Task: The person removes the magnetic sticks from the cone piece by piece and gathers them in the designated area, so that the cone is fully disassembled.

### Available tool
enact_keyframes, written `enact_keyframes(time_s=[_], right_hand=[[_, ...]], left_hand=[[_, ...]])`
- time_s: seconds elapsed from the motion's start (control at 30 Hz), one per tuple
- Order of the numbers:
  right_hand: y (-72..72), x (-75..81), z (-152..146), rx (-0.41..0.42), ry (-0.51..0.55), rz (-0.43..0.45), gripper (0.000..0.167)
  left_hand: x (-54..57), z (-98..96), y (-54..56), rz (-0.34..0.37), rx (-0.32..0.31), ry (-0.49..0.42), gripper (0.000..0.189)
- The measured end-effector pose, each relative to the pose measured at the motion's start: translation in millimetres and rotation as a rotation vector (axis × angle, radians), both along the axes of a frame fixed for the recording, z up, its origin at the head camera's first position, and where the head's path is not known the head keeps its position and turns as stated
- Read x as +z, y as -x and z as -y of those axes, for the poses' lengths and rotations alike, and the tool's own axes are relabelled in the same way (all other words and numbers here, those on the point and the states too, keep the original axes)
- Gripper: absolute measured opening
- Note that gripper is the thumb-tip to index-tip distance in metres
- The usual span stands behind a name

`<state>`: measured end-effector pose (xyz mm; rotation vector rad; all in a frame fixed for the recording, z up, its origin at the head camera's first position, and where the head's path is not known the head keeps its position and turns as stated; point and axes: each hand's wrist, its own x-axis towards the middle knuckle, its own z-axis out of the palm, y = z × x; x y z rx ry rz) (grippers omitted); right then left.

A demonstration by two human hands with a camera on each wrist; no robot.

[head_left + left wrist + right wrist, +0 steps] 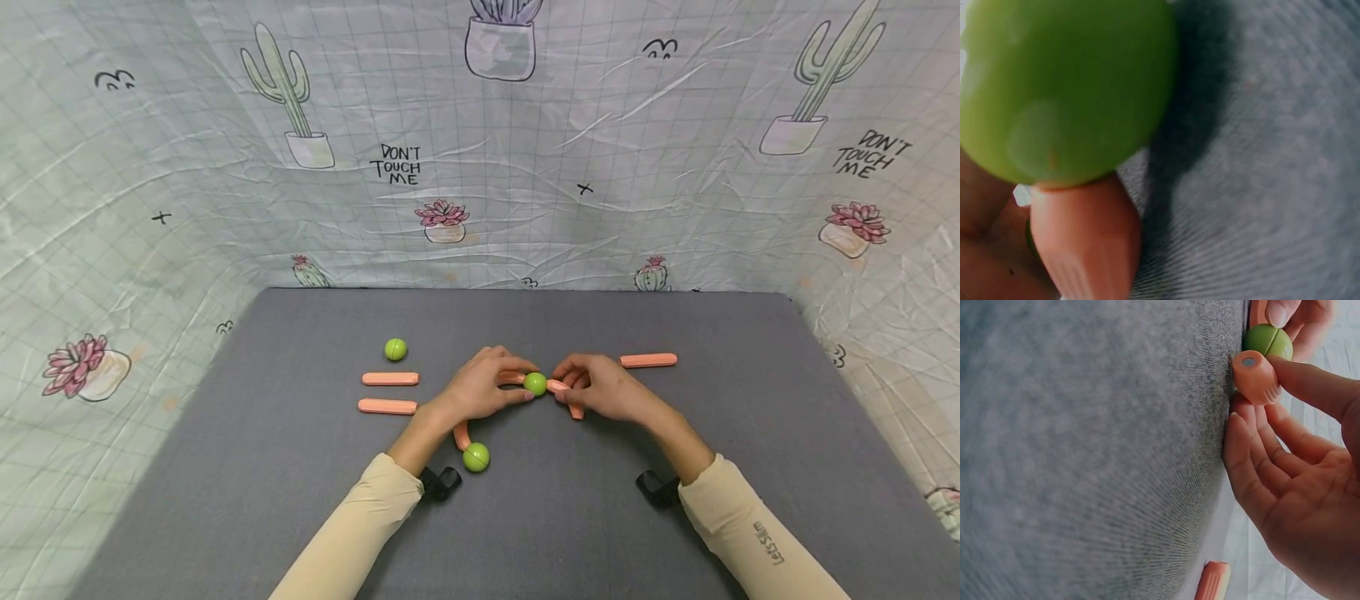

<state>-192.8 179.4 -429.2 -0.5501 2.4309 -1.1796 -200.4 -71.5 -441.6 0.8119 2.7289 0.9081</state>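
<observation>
the step in hand seems to be the joining of a shiny, round green ball (535, 383) with an orange, ridged rod (576, 412), whose material looks like plastic. the ball lies between the two hands, near the middle of the dark grey, cloth-like surface (570, 517). the left hand (478, 388) pinches this ball, with the thumb on one side and a finger on the other. a smooth, curved orange piece (512, 378) reaches the ball from under the same hand.

the right hand (606, 386) pinches the rod between thumb and fingers, and one end of the rod points to the ball. this end meets the ball or almost meets it; i cannot tell if they are fixed together. the other end, with a small silvery disc (1248, 362) in it, stands free.

near the left wrist, a second green ball (476, 457) lies at the end of another orange curved piece (461, 435). in my judgement, the next move calls for holding the pinched ball steady, setting the rod end straight against it, and pressing gently. the ball could roll if the left hand loosens too early.
</observation>
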Motion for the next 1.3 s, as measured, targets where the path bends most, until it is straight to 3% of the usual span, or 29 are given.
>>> enact_keyframes(time_s=[0.2,0.6,0.9,1.17,1.3], right_hand=[[0.0,1.5,0,-0.024,0.0,0.04,0.023],[-2.1,0.5,-6,0.007,0.071,0.111,0.023],[-7.8,4.9,-20,0.072,0.079,0.085,0.033],[-12.4,6.9,-35,0.049,0.128,0.085,0.033],[-15.6,6.8,-45,0.05,0.137,0.071,0.043]], left_hand=[[-1.9,0.5,0.2,0.017,0.005,-0.004,0.036],[-6.5,-0.5,1.8,-0.012,0.007,0.015,0.035],[-6.1,-0.6,1.2,-0.015,0.042,0.002,0.036],[-5.2,-0.5,2.1,0.02,0.066,-0.012,0.037],[-5.6,-0.8,1.8,0.023,0.073,-0.022,0.037]])
